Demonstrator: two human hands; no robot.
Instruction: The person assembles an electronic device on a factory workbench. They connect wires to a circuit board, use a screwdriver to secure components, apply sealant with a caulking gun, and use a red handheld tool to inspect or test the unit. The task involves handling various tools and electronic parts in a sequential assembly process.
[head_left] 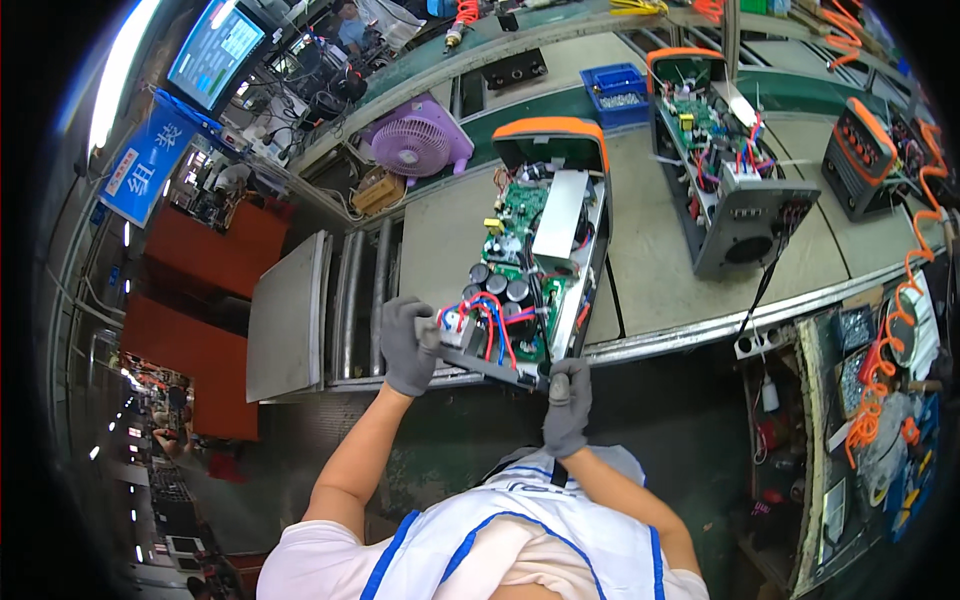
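Observation:
In front of me an opened machine [520, 215] lies on the conveyor, an orange-edged dark cover at its far end. Its green circuit board [522, 205], a silver metal box [561, 215], black round capacitors [497, 287] and red and blue wires [490, 318] are exposed. A dark grey end panel [488, 366] is at its near end, tilted. My left hand [408, 347], in a grey glove, grips the panel's left end. At the panel's right corner, beside black cabling, my gloved right hand [567, 405] is closed; its fingers hide what they hold.
Another opened machine [735, 215] and a closed orange-edged unit [862, 160] stand to the right. Behind are a blue parts bin [617, 95] and a purple fan [412, 145]. Orange coiled hoses [915, 290] hang at right above a cluttered tool bench [815, 480]. Rollers [352, 300] lie left.

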